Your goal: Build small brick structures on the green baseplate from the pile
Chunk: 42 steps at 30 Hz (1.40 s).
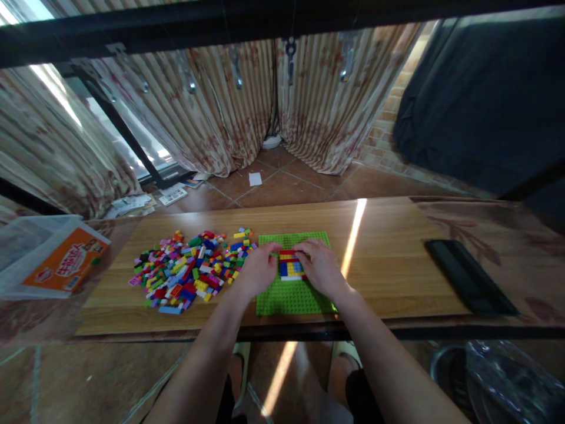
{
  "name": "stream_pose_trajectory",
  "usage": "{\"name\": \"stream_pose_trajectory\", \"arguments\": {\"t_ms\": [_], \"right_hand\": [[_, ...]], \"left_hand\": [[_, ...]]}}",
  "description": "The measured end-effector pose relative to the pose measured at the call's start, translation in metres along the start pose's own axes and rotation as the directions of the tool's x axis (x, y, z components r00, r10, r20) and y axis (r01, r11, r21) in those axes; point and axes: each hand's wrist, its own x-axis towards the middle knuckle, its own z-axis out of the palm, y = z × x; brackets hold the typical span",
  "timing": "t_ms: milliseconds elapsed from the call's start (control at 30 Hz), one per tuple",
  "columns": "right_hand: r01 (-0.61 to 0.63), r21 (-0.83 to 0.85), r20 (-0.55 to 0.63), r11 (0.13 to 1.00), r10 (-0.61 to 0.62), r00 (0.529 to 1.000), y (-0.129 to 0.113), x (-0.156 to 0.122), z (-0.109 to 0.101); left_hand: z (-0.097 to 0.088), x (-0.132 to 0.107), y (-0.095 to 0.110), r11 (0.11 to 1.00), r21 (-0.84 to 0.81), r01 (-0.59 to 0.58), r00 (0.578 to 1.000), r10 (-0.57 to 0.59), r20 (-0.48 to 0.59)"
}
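On the wooden board lies a green baseplate (282, 301) with a small flat build of toy bricks (291, 270) on it, in red, yellow, blue and white rows. At the far edge of this build is a long red brick (286, 252). My left hand (261, 266) has its curled fingertips at the left end of that brick. From the other side, my right hand (321, 265) bends over the build with its fingertips at the brick's right end. The right fingers and knuckles hide part of the build's right side.
A wide pile of loose mixed bricks (194, 268) spreads left of the baseplate. Farther left a clear plastic box (39, 235) with an orange label lies tipped. A dark flat object (470, 277) rests at the right. A black bar (282, 23) crosses above the far side.
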Motion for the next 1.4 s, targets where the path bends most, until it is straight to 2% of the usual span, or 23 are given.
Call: {"name": "stream_pose_trajectory", "arguments": {"t_ms": [333, 633, 900, 1200, 1400], "right_hand": [[-0.008, -0.014, -0.003, 1.000, 0.008, 1.000, 0.001, -0.001, 0.002], [-0.004, 0.033, -0.015, 0.999, 0.004, 1.000, 0.005, 0.001, 0.004], [-0.047, 0.096, -0.032, 0.994, 0.051, 0.998, 0.004, 0.003, 0.004], [-0.125, 0.174, 0.026, 0.977, 0.122, 0.992, 0.006, 0.007, 0.003], [-0.123, 0.185, 0.029, 0.975, 0.120, 0.992, 0.008, 0.007, 0.003]], "left_hand": [[0.005, 0.000, 0.001, 0.998, 0.045, -0.044, 0.997, 0.046, -0.059], [0.009, 0.008, -0.002, 0.998, 0.065, -0.007, 0.993, 0.015, -0.116], [0.007, 0.011, -0.005, 1.000, -0.024, 0.004, 0.997, -0.006, -0.078], [0.004, 0.013, -0.003, 1.000, -0.016, 0.010, 0.999, -0.010, -0.033], [0.003, 0.014, -0.002, 1.000, -0.008, 0.004, 1.000, -0.004, -0.013]]}}
